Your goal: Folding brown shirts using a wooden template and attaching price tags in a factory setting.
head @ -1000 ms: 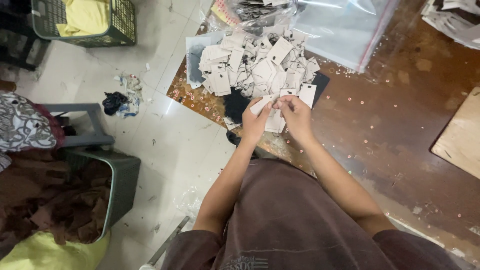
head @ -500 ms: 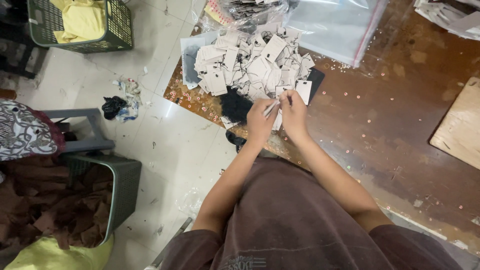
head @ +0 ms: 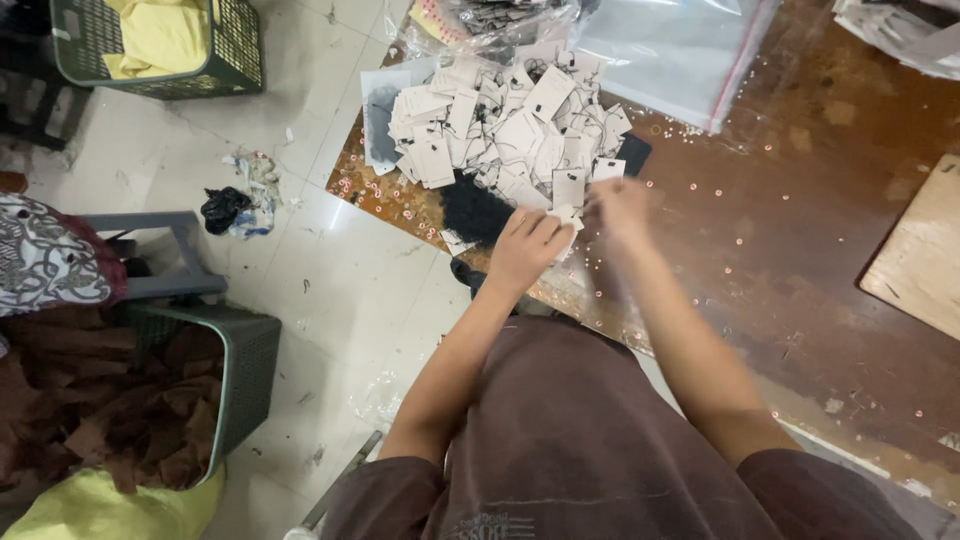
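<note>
A heap of white paper tags (head: 500, 130) with black strings lies at the near-left corner of a brown table (head: 800, 270). A bundle of black strings (head: 475, 210) sits at the heap's front edge. My left hand (head: 525, 250) is closed around a white tag just in front of the heap. My right hand (head: 620, 210) is blurred with motion beside it, touching the tags at the heap's right edge; its fingers cannot be made out.
Clear plastic bags (head: 670, 45) lie behind the heap. A wooden board (head: 920, 250) rests at the table's right. On the tiled floor stand a green crate with yellow cloth (head: 160, 45), a grey bin of brown cloth (head: 150, 400) and a grey stool (head: 160, 250).
Both hands were together over one tag; now the right hand has moved away to the right, toward the heap's edge. The left hand keeps its tag.
</note>
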